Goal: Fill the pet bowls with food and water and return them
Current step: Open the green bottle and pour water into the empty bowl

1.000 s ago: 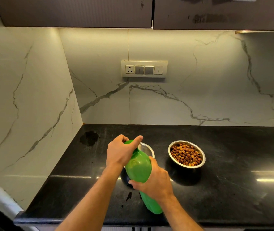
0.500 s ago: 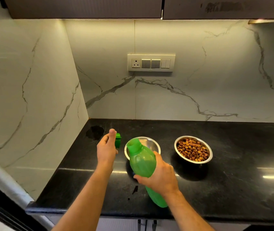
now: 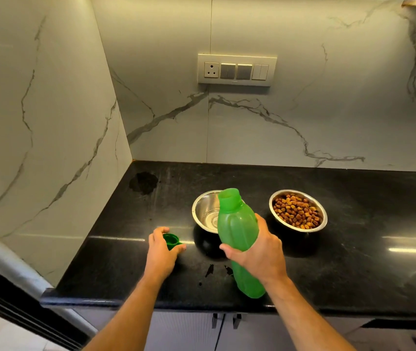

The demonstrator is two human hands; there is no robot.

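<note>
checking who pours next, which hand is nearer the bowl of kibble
Right. The right hand grips the green bottle just front-left of the kibble bowl. The left hand holds the cap farther left, beyond the empty bowl.

Plastic, steel and polished stone

The green bottle [image 3: 238,224] and its cap [image 3: 171,239] look like matt, slightly translucent plastic; both bowls [image 3: 205,211] [image 3: 322,219] are shiny metal, one heaped with dry, rough kibble [image 3: 296,211]; the black countertop [image 3: 353,262] is glossy, the marble-look wall [image 3: 252,127] smooth
</note>
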